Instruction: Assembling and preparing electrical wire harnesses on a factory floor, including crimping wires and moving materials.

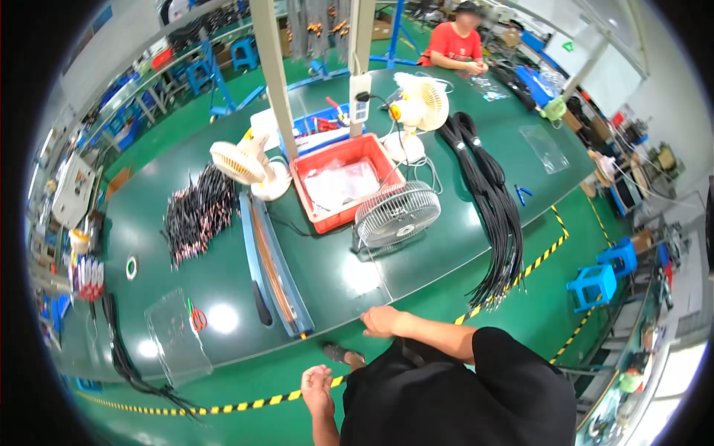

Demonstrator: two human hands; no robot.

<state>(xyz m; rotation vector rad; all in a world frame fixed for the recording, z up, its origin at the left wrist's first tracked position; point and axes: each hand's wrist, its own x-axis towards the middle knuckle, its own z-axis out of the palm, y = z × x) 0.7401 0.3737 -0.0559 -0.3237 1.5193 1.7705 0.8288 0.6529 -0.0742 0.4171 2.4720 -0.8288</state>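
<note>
My left hand (317,382) hangs in front of the table's near edge, over the floor, its fingers curled in and nothing showing in them. At the table edge, my right hand (381,321) is closed in a loose fist, and I see nothing in it. Closest to both hands is a long blue tray (262,256) with thin brown rods (274,260) along it. A black-handled tool (261,303) lies at its left side. Beyond my right hand stands a grey metal desk fan (398,215). To the right, bundles of black cables (487,193) reach over the table edge.
A red bin (327,215) with clear bags stands mid-table between two cream fans (238,163) (424,108). At left lie short wires (199,212), red-and-green scissors (197,318), a plastic bag (172,334) and a tape roll (132,267). A person in red (455,46) sits at the far side.
</note>
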